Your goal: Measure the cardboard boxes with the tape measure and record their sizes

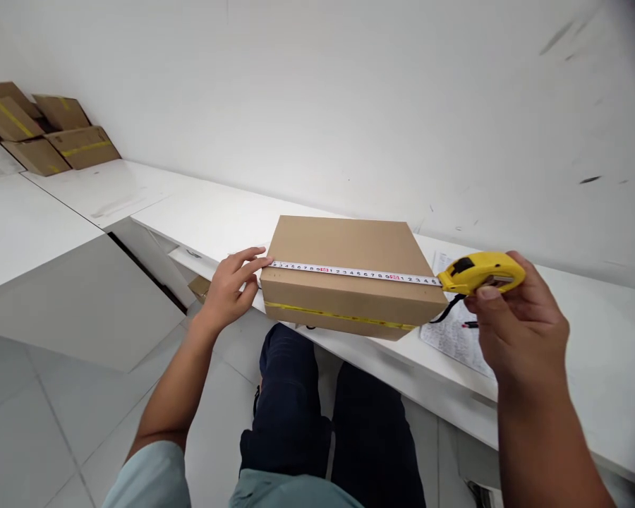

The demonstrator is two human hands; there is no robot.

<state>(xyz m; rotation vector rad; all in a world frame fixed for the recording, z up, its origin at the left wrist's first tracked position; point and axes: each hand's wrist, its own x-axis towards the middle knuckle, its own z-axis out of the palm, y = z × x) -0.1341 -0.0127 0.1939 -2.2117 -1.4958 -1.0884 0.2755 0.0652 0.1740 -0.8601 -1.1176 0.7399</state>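
Tape blade (pixel 349 272) spans the cardboard box (pixel 349 241) on the white counter (pixel 201 201), left hand (pixel 233 286) touching its end, pinch unclear, right hand (pixel 526 328) clamped round the yellow case (pixel 487 267), in what seems a measuring step whose reading needs steady tension.

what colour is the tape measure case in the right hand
The case is yellow with black parts; the head view shows it.

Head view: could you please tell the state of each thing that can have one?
Box: taped, no open flap visible
Tape measure: pulled out across the box top, held by the right hand
Paper: lying flat, written on, partly covered
Pen: lying, partly hidden
Piled boxes: yellow tape visible on several
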